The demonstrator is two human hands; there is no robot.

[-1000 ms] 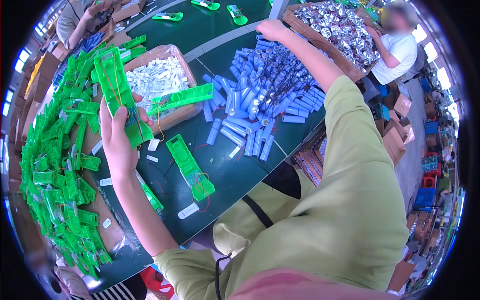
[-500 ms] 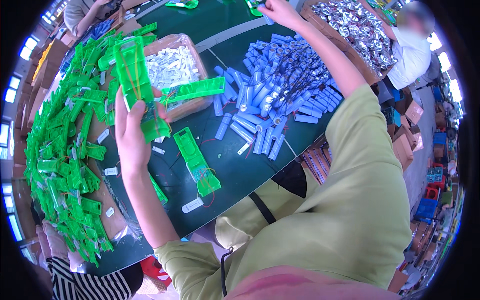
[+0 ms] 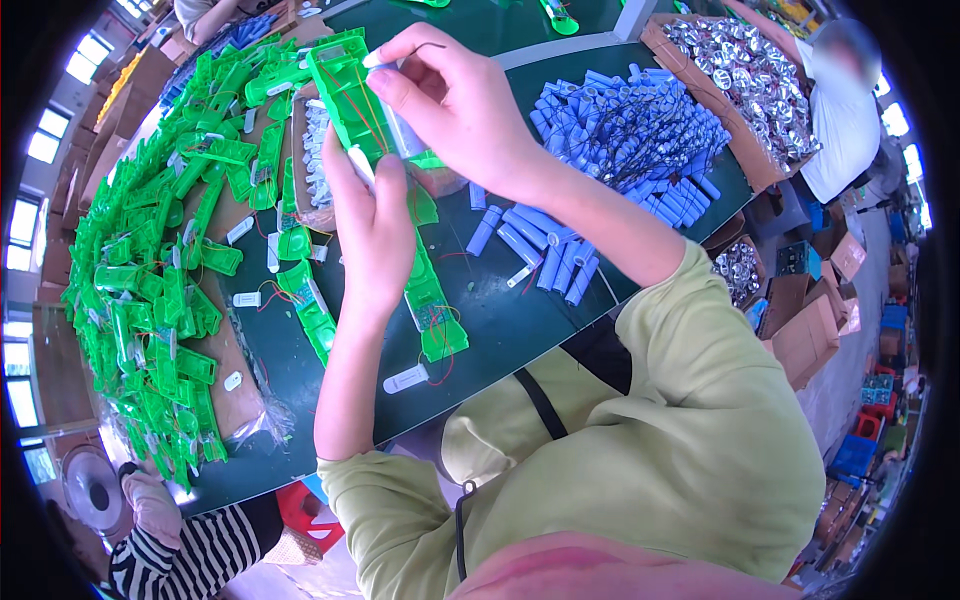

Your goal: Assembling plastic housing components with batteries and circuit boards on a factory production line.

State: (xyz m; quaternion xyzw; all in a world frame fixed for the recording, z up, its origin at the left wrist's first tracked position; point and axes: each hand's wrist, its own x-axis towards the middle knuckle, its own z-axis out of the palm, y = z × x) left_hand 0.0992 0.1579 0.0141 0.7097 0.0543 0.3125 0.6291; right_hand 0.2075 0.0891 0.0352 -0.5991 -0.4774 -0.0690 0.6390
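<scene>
My left hand (image 3: 378, 235) is closed around the lower part of a long green plastic housing (image 3: 347, 95), held tilted above the table. Thin red and yellow wires run along its hollow inside. Close against its right side, my right hand (image 3: 470, 115) is closed, thumb and finger pinching by the housing's upper end. A pale blue cylindrical battery (image 3: 405, 138) shows partly under that hand, and a short dark wire sticks out over the fingers. What the fingertips pinch is too small to make out. Below lies another green housing (image 3: 440, 325), wired to a white tab-like piece (image 3: 405, 379).
A large heap of green housings (image 3: 150, 300) covers the left side. Blue batteries with dark wires (image 3: 625, 130) are piled right of centre. Behind my hands stands a box of white parts (image 3: 313, 150). A carton of shiny reflectors (image 3: 740, 80) sits at the far right, by a co-worker (image 3: 845, 120).
My right hand has come back from the table's far side to the housing in my left hand. The left hand and housing have shifted right and turned. My view has shifted slightly.
</scene>
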